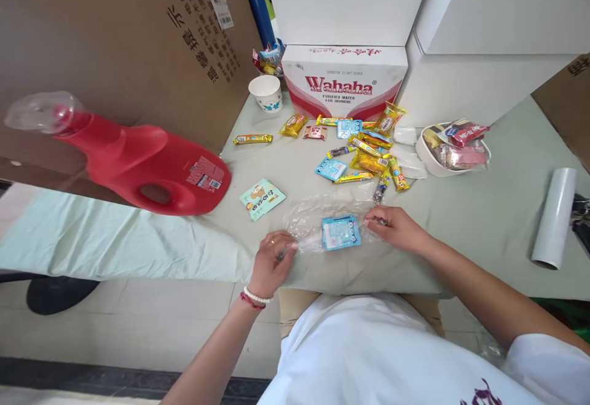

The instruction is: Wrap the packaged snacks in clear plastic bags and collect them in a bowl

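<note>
A sheet of clear plastic film (306,211) lies crumpled on the table's near side, with blue-and-white packets (341,231) resting on it, stacked. My left hand (275,257) pinches the film's left edge; a pearl-like bracelet and a red one circle the wrist. At the film's right side my right hand (389,225) grips it between thumb and fingers. Left of the film lies a mint-green packet (262,198). Beyond it are several yellow-wrapped snacks (369,162), dark-wrapped sticks (341,152) and another blue packet (330,169).
A red jug (157,165) stands at the left by a cardboard box (138,42). Behind are a paper cup (266,93) and a Wahaha carton (343,82). To the right, a white bowl (442,165) holds wrapped snacks; farther right lies a plastic roll (553,220).
</note>
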`<state>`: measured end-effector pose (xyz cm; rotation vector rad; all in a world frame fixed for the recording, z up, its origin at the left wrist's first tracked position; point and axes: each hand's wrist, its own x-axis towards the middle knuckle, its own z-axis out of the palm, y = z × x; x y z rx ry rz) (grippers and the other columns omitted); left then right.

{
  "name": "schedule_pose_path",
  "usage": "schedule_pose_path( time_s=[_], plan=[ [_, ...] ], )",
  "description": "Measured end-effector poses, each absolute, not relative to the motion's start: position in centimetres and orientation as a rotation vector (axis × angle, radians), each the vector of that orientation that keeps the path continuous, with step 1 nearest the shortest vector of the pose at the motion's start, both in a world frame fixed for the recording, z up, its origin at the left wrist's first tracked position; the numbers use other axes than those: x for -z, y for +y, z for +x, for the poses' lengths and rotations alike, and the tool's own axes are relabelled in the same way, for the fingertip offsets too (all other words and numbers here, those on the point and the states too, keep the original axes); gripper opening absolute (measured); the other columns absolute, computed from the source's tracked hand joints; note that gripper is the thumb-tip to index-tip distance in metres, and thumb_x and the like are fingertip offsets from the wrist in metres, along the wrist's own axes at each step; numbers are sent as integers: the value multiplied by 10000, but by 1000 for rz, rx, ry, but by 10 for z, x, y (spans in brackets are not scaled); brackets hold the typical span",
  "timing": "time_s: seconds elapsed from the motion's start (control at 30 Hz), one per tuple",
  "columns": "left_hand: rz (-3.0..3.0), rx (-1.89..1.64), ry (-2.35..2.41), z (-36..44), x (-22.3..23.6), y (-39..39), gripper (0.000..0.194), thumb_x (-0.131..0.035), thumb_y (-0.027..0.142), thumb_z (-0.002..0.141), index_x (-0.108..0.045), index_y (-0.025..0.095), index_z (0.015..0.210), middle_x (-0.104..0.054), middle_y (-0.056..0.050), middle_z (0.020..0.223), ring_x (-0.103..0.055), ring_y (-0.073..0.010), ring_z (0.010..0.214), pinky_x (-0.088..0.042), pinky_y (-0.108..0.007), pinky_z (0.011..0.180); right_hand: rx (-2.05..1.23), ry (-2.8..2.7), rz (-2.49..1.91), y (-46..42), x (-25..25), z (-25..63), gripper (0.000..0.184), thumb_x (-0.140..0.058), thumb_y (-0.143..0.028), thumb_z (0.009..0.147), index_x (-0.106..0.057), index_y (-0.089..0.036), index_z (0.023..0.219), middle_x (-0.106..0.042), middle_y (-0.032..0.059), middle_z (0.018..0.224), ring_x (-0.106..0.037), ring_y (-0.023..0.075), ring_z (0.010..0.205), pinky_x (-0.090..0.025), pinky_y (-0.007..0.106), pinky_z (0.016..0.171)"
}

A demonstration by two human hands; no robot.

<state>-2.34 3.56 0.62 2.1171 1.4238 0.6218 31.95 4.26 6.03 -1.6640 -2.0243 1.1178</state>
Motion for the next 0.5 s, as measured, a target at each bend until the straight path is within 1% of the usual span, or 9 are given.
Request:
schedule_pose_path(
  time_s=[0.03,0.1,0.17,0.23,0.33,0.4,0.43,0.47,0.5],
  plan=[
    [2077,-652,1578,-20,-4,41,230,-504,352,948,-679,240,850,-731,-76,923,-634,-259,1080,-508,-453,987,-1059,-2070,-1789,50,-60,319,289,-466,-367,1004,-692,-195,951,-711,37,890,-651,184,804,-462,264,697],
    [1994,-675,1907,-14,0,51,201,-587,393,881,-682,221,926,-700,-108,1005,-587,-310,1106,-481,-510,993,-863,-2216,-2029,60,-60,317,264,-483,-346,995,-695,-190,989,-721,63,964,-660,204,839,-439,271,684],
    [1898,-695,2156,-12,2,59,323,-644,419,825,-661,196,1058,-655,-139,1132,-532,-351,1177,-452,-550,1006,-613,-2344,-2168,67,-65,312,250,-504,-330,986,-686,-194,1092,-708,98,1088,-665,233,910,-435,284,682],
    [1843,-778,2268,-14,1,60,400,-650,414,812,-628,180,1136,-611,-154,1231,-498,-365,1230,-427,-561,1029,-414,-2414,-2158,75,-75,304,279,-488,-328,1001,-662,-200,1179,-683,120,1166,-647,261,1016,-451,302,713],
    [1866,-1087,2359,-16,-11,48,310,-579,322,861,-628,167,1125,-600,-171,1235,-503,-359,1244,-396,-563,1057,-320,-2514,-1943,93,-85,286,282,-469,-314,1020,-656,-194,1194,-664,127,1206,-573,282,1161,-470,338,833],
    [2039,-1251,2276,-10,-22,32,270,-524,244,887,-654,182,1116,-633,-160,1158,-537,-339,1203,-401,-549,1047,-353,-2610,-1758,109,-83,271,273,-491,-283,1009,-643,-187,1214,-656,122,1231,-538,281,1196,-462,352,899],
    [2184,-1248,2149,-4,-28,24,289,-503,211,894,-670,205,1130,-657,-142,1119,-562,-322,1164,-410,-532,1031,-373,-2653,-1688,117,-79,263,283,-508,-272,1000,-630,-180,1237,-653,122,1242,-526,281,1205,-457,357,923],
    [2373,-1158,1938,4,-33,16,334,-486,188,899,-681,242,1165,-686,-117,1101,-588,-298,1112,-421,-510,1009,-385,-2690,-1640,125,-74,255,303,-526,-267,990,-615,-170,1262,-650,126,1255,-515,284,1215,-450,363,944],
    [2527,-1002,1717,14,-37,12,401,-469,169,906,-676,288,1228,-711,-87,1140,-602,-275,1084,-425,-487,991,-386,-2718,-1620,132,-69,248,329,-547,-268,979,-601,-158,1284,-647,135,1268,-505,292,1225,-441,373,965]
  ],
)
